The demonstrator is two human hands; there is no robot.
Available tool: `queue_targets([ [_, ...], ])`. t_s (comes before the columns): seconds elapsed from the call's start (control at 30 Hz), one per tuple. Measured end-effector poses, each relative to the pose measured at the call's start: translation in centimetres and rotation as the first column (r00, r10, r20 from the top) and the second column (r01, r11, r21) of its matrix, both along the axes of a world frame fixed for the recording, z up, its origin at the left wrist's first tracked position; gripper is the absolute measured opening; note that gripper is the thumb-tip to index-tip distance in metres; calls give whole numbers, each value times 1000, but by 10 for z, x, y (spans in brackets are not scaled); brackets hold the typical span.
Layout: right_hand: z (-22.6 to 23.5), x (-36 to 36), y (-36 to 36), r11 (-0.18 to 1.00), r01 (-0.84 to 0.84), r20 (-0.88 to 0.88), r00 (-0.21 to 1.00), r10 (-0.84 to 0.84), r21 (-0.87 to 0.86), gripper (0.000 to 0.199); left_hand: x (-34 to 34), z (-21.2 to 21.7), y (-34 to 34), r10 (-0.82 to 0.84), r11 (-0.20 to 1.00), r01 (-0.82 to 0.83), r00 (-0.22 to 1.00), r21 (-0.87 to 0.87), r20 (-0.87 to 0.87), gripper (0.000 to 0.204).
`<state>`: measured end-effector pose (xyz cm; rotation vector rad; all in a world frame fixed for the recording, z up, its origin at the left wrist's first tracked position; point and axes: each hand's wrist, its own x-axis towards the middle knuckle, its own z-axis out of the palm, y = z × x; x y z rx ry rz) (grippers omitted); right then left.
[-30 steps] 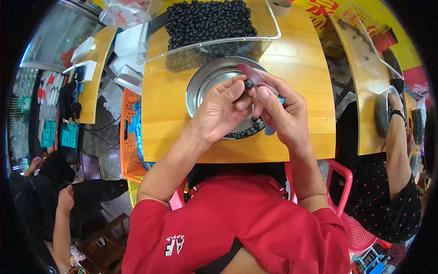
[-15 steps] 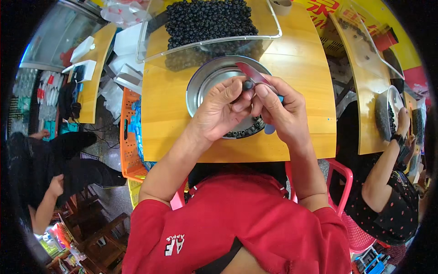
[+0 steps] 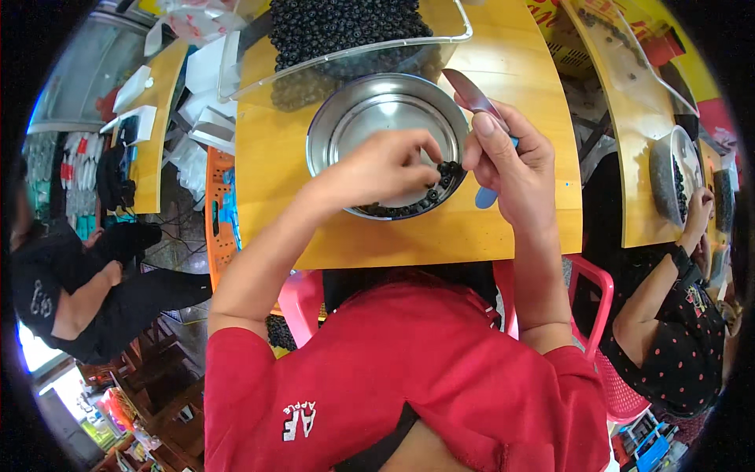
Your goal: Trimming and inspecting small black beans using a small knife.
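Note:
My right hand [image 3: 511, 161] grips a small knife with a blue handle [image 3: 486, 197]. Its blade [image 3: 469, 93] points up and to the left, past my thumb. Over a round metal basin [image 3: 321, 126] hovers my left hand [image 3: 385, 167], fingers bent and apart, with nothing visible between them. Small round black fruit-like balls [image 3: 403, 211] lie along the basin's near and right inside edge. My left fingertips are just above or touching a few of them; I cannot tell which. Their exact kind is unclear.
A clear plastic bin [image 3: 346, 57] heaped with more black balls [image 3: 346, 27] stands behind the basin on the wooden table [image 3: 519, 55]. An orange crate [image 3: 218, 204] is at the left edge. To the right, another person's hand [image 3: 698, 208] works at a second basin [image 3: 668, 177].
My hands have parted. The left has gone down into the basin area, and the black ball it pinched against the knife is no longer seen in it. The right keeps the knife.

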<state>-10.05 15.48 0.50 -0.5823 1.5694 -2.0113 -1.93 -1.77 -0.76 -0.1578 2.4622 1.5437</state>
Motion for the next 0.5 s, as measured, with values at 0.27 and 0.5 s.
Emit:
queue_targets([
  [0.27, 2, -2, 7, 998, -55, 38, 998, 55, -17, 29, -5, -16, 10, -282, 781, 205, 959, -590, -39, 15],
  [0.5, -1, -4, 9, 999, -50, 33, 998, 51, -11, 29, 0, -14, -5, -161, 877, 138, 987, -460, -11, 20],
])
